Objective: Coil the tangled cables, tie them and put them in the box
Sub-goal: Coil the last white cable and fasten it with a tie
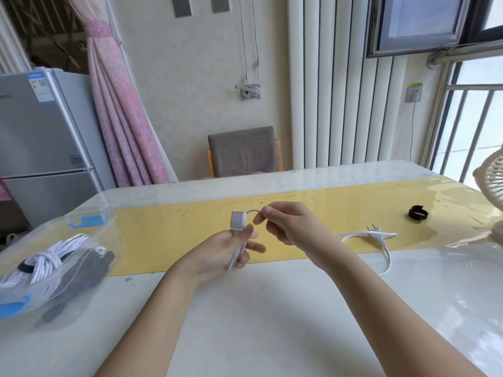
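Left hand (226, 254): fingers curled round folded white cable (239, 221), held above the table's yellow strip.
Right hand (288, 227): pinches the cable's loop.
Box (87, 221): left, holds coiled cables, partly cut off.
Writing: fridge (40, 131) stickers blurred, unreadable.

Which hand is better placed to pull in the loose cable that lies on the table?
The right hand: the loose cable and its plug lie on the table on its side. The left hand grips the folded part, so it is probably busy.

Silver fridge (40, 137) left, pink curtain (119, 118), grey chair (243, 151), daylit window (473, 104) right.
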Motion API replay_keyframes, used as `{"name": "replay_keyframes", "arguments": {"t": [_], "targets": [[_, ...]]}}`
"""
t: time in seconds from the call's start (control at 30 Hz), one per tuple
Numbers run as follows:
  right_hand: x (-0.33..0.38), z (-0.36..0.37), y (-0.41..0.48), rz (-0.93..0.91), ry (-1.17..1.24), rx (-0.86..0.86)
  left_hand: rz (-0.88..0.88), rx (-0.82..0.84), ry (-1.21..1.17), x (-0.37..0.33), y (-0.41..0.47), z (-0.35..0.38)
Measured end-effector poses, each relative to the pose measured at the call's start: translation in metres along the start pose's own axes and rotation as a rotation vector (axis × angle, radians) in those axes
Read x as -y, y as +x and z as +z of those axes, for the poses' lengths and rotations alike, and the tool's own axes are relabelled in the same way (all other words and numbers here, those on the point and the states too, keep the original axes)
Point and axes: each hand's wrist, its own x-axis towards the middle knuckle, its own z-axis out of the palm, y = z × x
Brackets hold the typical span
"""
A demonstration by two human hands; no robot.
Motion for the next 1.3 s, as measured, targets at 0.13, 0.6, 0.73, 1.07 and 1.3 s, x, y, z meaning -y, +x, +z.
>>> {"name": "replay_keyframes", "arguments": {"t": [0.13,0.6,0.73,1.07,1.3], "targets": [[0.0,0.001,-0.001,-0.022,0.059,0.031,0.08,-0.008,-0.231,-0.001,0.003,0.001],[-0.012,0.008,-0.007,0.074,-0.399,0.612,0.153,-0.416,-0.518,-0.003,0.013,0.0],[-0.019,0.004,-0.004,0.195,-0.479,0.645,0.251,-0.372,-0.666,-0.011,0.012,-0.004],[-0.027,-0.006,-0.002,0.252,-0.411,0.655,0.072,0.741,-0.765,-0.016,-0.014,-0.009],[-0.032,-0.047,0.006,0.298,-0.532,0.068,-0.039,0.776,-0.206,-0.021,-0.024,-0.017]]}}
